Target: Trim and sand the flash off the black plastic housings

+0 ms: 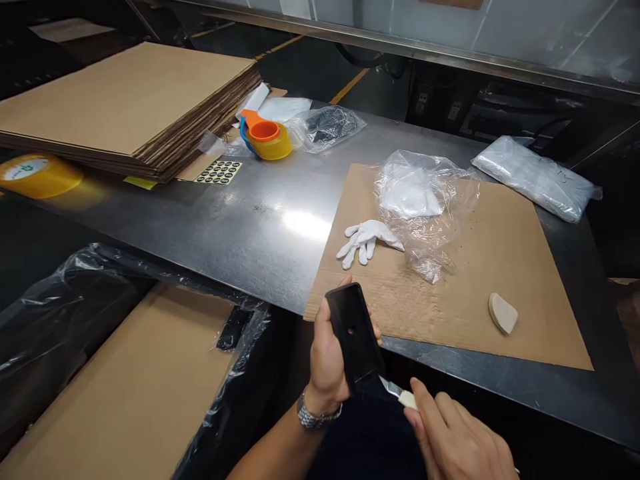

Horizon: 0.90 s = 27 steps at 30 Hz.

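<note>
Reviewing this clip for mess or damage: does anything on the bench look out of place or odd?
Only small things. The cardboard sheet lies askew, its near corner overhanging the steel table. A single white glove sits beside a crumpled plastic bag. The left hand holds a black case; the right hand holds a blade to it.

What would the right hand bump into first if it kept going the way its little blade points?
Most likely the black case that the left hand holds. The right hand aims its small blade up-left, and the tip already sits at the case's lower edge.
</note>
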Tool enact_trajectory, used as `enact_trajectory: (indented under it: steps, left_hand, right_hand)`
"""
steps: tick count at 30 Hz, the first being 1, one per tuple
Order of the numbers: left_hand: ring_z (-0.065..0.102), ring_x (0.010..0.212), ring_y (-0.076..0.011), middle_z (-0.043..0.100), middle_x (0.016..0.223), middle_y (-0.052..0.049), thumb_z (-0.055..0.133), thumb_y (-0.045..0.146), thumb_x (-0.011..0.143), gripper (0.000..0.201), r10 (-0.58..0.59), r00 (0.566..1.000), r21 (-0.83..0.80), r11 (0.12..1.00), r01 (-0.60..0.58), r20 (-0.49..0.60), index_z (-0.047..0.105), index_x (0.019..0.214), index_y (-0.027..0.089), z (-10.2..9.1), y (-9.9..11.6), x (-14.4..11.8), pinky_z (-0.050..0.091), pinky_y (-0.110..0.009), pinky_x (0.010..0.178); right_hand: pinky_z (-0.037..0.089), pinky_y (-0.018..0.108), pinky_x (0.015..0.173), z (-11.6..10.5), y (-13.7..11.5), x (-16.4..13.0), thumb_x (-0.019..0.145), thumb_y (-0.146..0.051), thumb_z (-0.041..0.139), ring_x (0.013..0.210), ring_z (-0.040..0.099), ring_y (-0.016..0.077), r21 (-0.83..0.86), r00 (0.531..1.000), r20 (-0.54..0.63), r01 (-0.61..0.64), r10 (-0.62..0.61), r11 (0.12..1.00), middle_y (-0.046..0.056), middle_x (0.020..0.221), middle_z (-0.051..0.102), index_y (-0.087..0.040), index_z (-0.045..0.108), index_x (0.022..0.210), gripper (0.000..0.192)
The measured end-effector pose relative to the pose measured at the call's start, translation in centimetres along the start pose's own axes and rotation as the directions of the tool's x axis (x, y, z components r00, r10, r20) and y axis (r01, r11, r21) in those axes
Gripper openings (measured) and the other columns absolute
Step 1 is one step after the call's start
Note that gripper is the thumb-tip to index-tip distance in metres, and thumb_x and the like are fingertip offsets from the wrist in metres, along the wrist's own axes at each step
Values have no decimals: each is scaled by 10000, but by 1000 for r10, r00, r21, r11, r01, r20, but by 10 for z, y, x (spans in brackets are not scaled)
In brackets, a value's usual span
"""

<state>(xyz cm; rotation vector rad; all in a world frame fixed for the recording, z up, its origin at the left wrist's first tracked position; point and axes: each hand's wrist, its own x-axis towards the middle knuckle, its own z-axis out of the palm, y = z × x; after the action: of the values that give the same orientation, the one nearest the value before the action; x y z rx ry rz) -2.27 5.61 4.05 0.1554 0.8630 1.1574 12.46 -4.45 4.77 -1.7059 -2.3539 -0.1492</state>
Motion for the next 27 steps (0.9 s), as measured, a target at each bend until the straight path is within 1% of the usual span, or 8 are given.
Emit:
enact_trajectory:
  steps: [4,9,17,22,27]
  left_hand:
    - [564,533,-144,587,710,-13,307,492,875,502,14,1000,7,1000,-14,8,355,1330,283,0,-1,0,479,-262,496]
    - [567,543,-149,593,713,-16,338,503,860,536,74,997,24,997,-74,18,359,1337,260,1,-2,-1,483,-273,506]
    - [562,530,-147,616,711,-23,310,490,877,532,105,993,37,994,-107,53,324,1358,263,0,-5,-3,475,-284,512]
    - [570,524,-150,621,702,-26,312,479,882,534,105,993,66,992,-108,56,321,1361,245,-1,-6,-1,477,-288,509]
    - [567,521,-145,626,706,-24,305,477,888,524,98,994,89,991,-102,45,324,1360,251,-1,-7,-2,475,-285,510]
  right_hand:
    - [340,184,413,-1,0,0,963,-321,304,426,508,46,4,1000,28,4,-4,1000,-28,542,515,-126,644,989,393]
    - [323,185,388,-1,2,1,964,-305,299,420,510,47,8,999,31,10,-11,1000,-28,545,514,-116,642,980,392]
    - [296,180,352,-4,6,2,971,-327,263,392,506,47,56,995,92,29,-34,998,-33,528,514,-134,634,950,419]
    - [284,186,351,-3,6,0,972,-325,259,383,501,45,44,995,96,19,-23,999,-36,526,509,-133,627,947,416]
    - [277,194,362,-1,6,-3,973,-324,262,385,494,43,2,997,81,16,-16,1000,-37,521,498,-126,626,954,414]
